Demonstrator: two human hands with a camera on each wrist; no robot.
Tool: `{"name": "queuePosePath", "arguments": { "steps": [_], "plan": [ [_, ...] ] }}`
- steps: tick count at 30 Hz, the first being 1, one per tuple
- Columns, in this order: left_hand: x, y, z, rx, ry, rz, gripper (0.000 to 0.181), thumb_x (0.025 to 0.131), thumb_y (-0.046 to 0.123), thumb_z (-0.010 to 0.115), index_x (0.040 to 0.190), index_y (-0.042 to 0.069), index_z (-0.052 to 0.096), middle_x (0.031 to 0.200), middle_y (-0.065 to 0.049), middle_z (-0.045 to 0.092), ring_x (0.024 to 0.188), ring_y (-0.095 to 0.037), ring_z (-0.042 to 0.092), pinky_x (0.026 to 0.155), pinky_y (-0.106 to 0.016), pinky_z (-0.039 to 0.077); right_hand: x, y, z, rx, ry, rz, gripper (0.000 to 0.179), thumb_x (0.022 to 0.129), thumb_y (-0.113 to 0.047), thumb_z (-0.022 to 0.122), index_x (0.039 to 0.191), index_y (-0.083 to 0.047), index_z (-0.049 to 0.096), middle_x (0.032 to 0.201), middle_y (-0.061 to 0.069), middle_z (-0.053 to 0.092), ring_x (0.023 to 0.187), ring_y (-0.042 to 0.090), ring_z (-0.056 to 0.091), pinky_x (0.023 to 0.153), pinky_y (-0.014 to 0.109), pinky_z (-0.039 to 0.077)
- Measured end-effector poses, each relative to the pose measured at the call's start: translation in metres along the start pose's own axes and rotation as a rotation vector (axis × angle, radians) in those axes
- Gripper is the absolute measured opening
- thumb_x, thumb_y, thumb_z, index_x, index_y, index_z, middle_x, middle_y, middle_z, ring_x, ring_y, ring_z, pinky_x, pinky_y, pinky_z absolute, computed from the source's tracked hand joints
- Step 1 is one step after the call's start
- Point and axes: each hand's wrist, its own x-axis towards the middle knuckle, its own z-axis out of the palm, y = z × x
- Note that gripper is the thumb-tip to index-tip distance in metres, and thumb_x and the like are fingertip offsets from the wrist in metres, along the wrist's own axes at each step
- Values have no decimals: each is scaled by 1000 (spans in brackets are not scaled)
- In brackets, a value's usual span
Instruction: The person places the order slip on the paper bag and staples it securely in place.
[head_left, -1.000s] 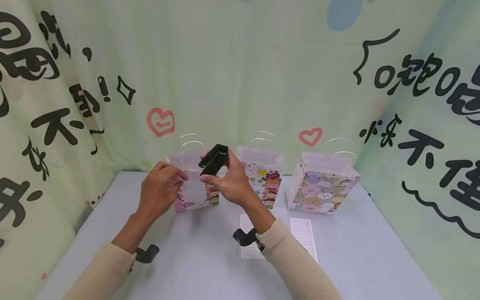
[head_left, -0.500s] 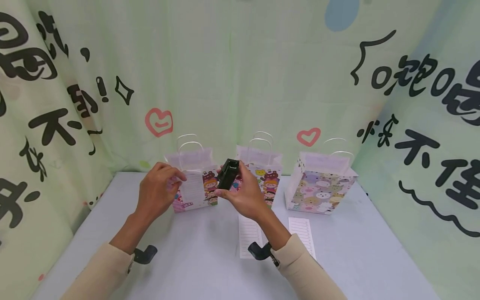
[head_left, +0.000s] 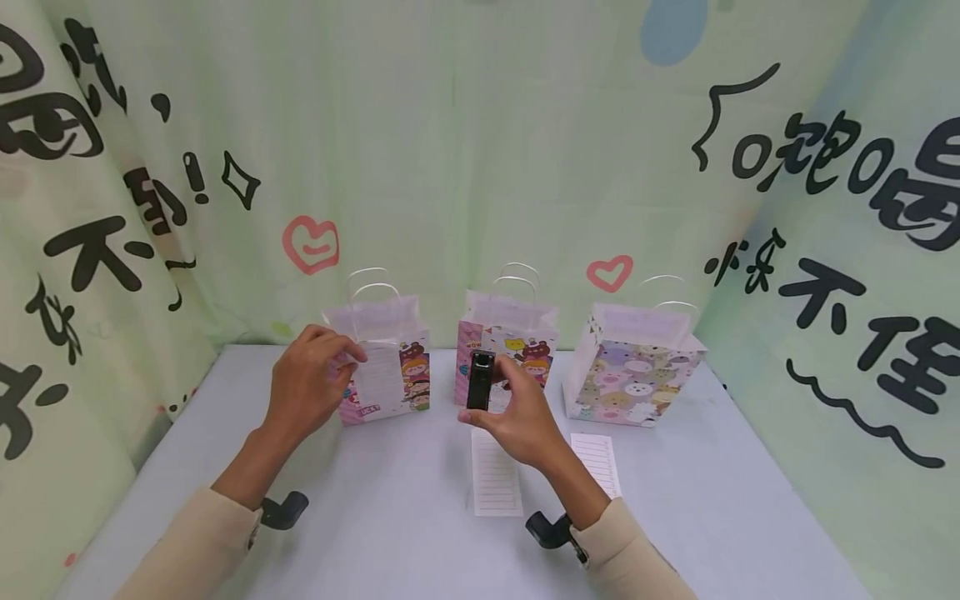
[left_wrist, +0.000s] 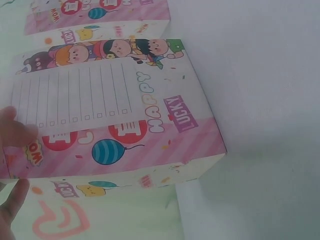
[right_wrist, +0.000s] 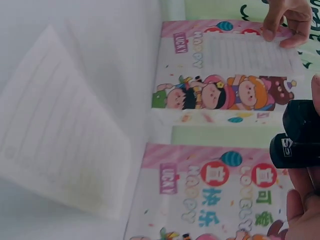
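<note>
1. On the white tabletop (head_left: 405, 542), one lined paper slip (head_left: 496, 483) is laid flat; beside it, another lined slip (head_left: 598, 458) is partly hidden by the right forearm (head_left: 577, 492).
2. A black stapler (head_left: 480, 382) is gripped, raised, between the thumb and fingers of the right hand (head_left: 519, 417).
3. The upper part of the leftmost gift bag (head_left: 417, 398) is pinched by the left hand (head_left: 311, 375), a third lined slip (head_left: 380, 379) being held against its front.
4. The middle gift bag (head_left: 467, 358) and animal-print gift bag (head_left: 637, 387) are stood upright alongside.
5. Behind, a pale green curtain (head_left: 450, 167) is hung.

paper (head_left: 379, 380) on left bag (head_left: 416, 375) | stapler (head_left: 481, 382) before middle bag (head_left: 519, 333) | slips (head_left: 497, 482) on table (head_left: 375, 508)
</note>
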Motion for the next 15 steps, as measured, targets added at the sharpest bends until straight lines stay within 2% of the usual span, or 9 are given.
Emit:
{"name": "queuePosePath", "arguments": {
  "steps": [4,11,15],
  "plan": [
    [0,0,1,0,0,1,20,80,-3,89,91,10,78,92,-10,77,101,-27,64,75,-47,63,-9,14,-5,-47,-3,14,71,79,-23,96,139,-12,60,123,5,68,118,27,63,109,60,50],
    [0,-1,1,-3,6,3,20,80,-2,89,91,10,78,93,-10,77,101,-28,64,75,-48,63,-24,32,-15,-152,-15,105,78,80,-26,95,148,-12,58,141,8,62,131,33,61,111,62,50],
    [-1,-1,1,-11,5,3,20,79,-3,89,91,9,78,93,-10,77,101,-27,64,75,-48,63,-32,43,-21,-190,-33,147,81,82,-27,93,152,-14,56,143,8,62,132,33,60,111,60,51]
  ]
}}
